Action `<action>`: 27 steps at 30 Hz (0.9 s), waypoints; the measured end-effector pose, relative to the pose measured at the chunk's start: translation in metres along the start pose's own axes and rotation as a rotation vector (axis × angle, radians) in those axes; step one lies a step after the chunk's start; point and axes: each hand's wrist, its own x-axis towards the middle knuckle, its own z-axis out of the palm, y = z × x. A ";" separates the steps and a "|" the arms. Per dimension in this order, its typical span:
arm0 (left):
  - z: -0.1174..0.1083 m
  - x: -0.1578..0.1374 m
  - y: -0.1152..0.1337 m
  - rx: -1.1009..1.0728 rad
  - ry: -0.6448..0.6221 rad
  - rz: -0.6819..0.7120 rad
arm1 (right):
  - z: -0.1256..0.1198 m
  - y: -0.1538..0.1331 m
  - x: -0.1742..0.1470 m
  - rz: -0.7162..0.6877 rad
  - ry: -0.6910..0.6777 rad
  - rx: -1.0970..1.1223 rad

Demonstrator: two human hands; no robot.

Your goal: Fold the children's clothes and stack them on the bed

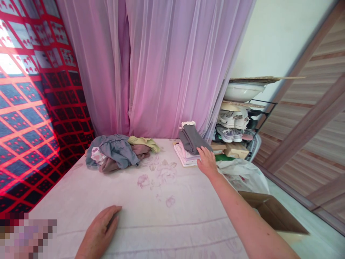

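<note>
My right hand [207, 160] reaches out over the table's far right part. Its fingers are spread and touch the near edge of a folded dark grey garment [192, 139] with a white ruffled trim. This garment lies on a small stack of folded pink and white clothes [183, 155]. My left hand [101, 229] rests on the white flowered cover [151, 212] near the front, fingers loosely curved, with nothing visible in it. At the far left of the cover is a loose heap of crumpled clothes [118, 153], blue-grey, brown and yellow-green.
Purple curtains [167, 64] hang behind the covered surface, and a red and black checked cloth [40, 108] hangs at left. On the right stand a shoe rack [262, 120] with a white basin [242, 92], a white plastic bag [244, 174] and an open cardboard box [275, 212].
</note>
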 end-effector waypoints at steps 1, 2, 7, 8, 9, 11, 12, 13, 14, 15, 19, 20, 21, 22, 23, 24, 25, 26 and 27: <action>0.000 0.000 0.000 -0.001 0.001 0.002 | 0.000 0.000 0.001 -0.001 0.000 -0.009; 0.001 0.000 -0.001 0.001 0.004 0.007 | -0.001 0.000 0.003 -0.003 -0.003 -0.019; 0.001 -0.001 -0.002 0.020 0.015 0.020 | -0.012 0.002 0.023 -0.007 -0.042 -0.016; 0.001 -0.001 -0.002 0.019 0.012 0.017 | -0.014 0.004 0.026 0.004 -0.027 -0.002; 0.001 -0.001 -0.002 0.017 0.006 0.012 | -0.016 0.005 0.027 0.017 0.000 0.012; 0.001 -0.001 -0.002 0.008 -0.007 0.005 | -0.018 0.008 0.026 0.036 0.074 0.024; 0.001 -0.001 -0.002 0.003 -0.012 0.002 | -0.017 0.010 0.023 0.034 0.101 0.020; 0.001 -0.001 -0.003 -0.001 -0.013 -0.001 | -0.016 0.011 0.019 0.024 0.112 0.010; 0.002 -0.001 -0.003 -0.003 -0.012 -0.005 | -0.013 0.013 0.014 0.007 0.104 -0.001; 0.003 -0.002 -0.004 -0.003 -0.010 -0.010 | -0.010 0.014 0.009 -0.011 0.083 -0.012; 0.004 -0.002 -0.005 0.005 -0.005 -0.017 | 0.001 0.015 -0.006 -0.038 0.030 -0.033; 0.004 -0.002 -0.005 0.006 -0.004 -0.014 | 0.002 0.014 -0.007 -0.031 0.043 -0.035; 0.004 -0.002 -0.005 0.007 -0.003 -0.011 | 0.002 0.014 -0.008 -0.021 0.061 -0.036; 0.004 -0.002 -0.005 0.009 -0.004 -0.008 | 0.002 0.013 -0.008 -0.010 0.074 -0.036; 0.003 -0.002 -0.004 0.011 -0.006 -0.005 | 0.002 0.012 -0.007 -0.003 0.075 -0.036; 0.003 -0.002 -0.004 0.014 -0.010 0.000 | 0.001 0.011 -0.006 0.001 0.061 -0.035; 0.003 -0.002 -0.004 0.018 -0.012 0.004 | 0.001 0.010 -0.005 0.000 0.035 -0.034; 0.002 -0.001 -0.004 0.022 -0.011 0.008 | 0.000 0.009 -0.005 -0.006 0.004 -0.031; 0.002 -0.001 -0.003 0.025 -0.008 0.014 | 0.000 0.008 -0.004 -0.012 -0.021 -0.028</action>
